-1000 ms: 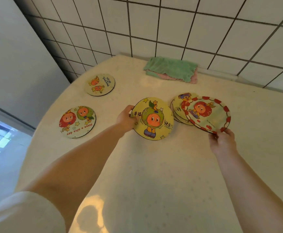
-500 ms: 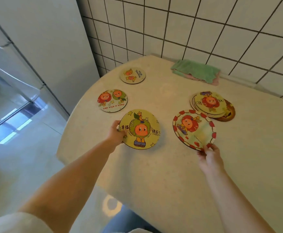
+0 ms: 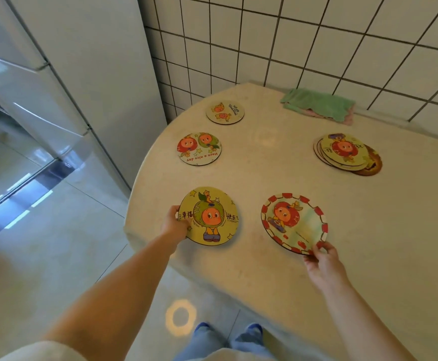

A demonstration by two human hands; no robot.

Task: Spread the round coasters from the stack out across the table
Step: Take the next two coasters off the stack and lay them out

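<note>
White-tiled wall behind, pale cabinet front (image 3: pixel 87 61) far left, rounded cream table (image 3: pixel 304 282) filling the right of view.

Left edge of table: two coasters already lying flat and apart, the far coaster (image 3: pixel 225 112) near the wall and the "Have a nice day" coaster (image 3: pixel 199 149) just nearer.

Below these, left hand (image 3: pixel 174 225) pinches the rim of the yellow coaster (image 3: pixel 209 216) close to the table's near-left edge. Whether it rests flat or is slightly raised, cannot tell.

Centre: right hand (image 3: pixel 321 261) pinches the near rim of the red-bordered coaster (image 3: pixel 294 223), which looks low over the surface or just touching it.

Far right: stack (image 3: pixel 347 154), fanned, several coasters left, exact count unclear. Green cloth (image 3: pixel 319 105) against the wall.

Judgement: roughly midway. Two placed, two about to be released, remaining stack not yet dealt out; open room on the right side.
</note>
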